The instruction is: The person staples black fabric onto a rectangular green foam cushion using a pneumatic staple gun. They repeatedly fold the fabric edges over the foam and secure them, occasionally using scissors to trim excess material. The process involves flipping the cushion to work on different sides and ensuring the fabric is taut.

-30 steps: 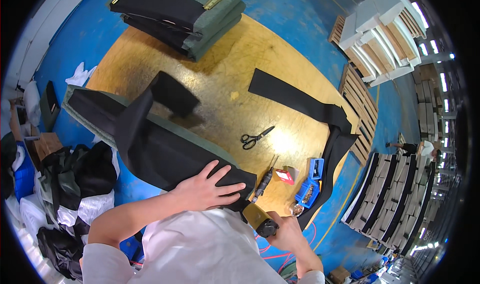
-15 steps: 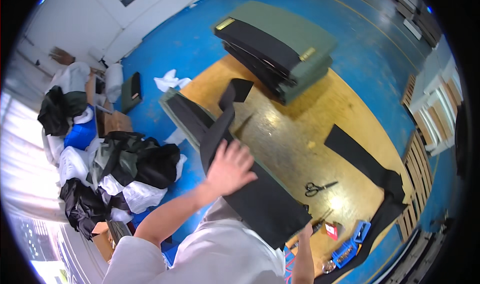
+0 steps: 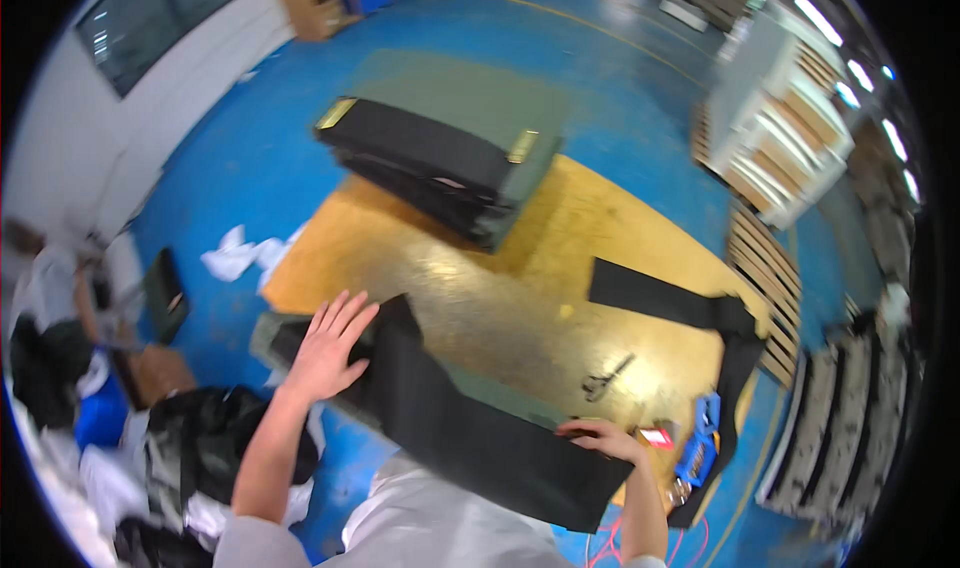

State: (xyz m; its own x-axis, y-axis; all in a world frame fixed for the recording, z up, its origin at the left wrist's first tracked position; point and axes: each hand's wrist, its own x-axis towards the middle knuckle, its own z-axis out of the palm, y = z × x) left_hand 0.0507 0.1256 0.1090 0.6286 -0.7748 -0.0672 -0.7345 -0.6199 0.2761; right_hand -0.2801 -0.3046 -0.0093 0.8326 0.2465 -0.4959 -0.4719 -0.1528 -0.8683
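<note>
A long black fabric strip [image 3: 490,448] lies over a green padded panel [image 3: 510,400] along the near table edge, its left part folded up. My left hand [image 3: 330,353] rests on the dark material at the left end, fingers spread and holding nothing. At the strip's upper edge toward the right, my right hand [image 3: 607,440] has its fingers bent and closed on the edge; the fingertips are partly hidden. Beyond that hand lie black-handled scissors [image 3: 605,380] on the wooden table [image 3: 480,318].
Stacked green and black panels [image 3: 440,148] stand at the table's far side. Another black strip [image 3: 660,298] hangs over the right edge near blue bins [image 3: 698,443] and a red-and-white packet [image 3: 656,437]. Black bags [image 3: 215,433] lie on the left floor; a pallet [image 3: 765,278] stands right.
My view has turned to the right. My left hand has moved toward the panel's left end. My right hand has moved from the strip's right corner to its upper edge.
</note>
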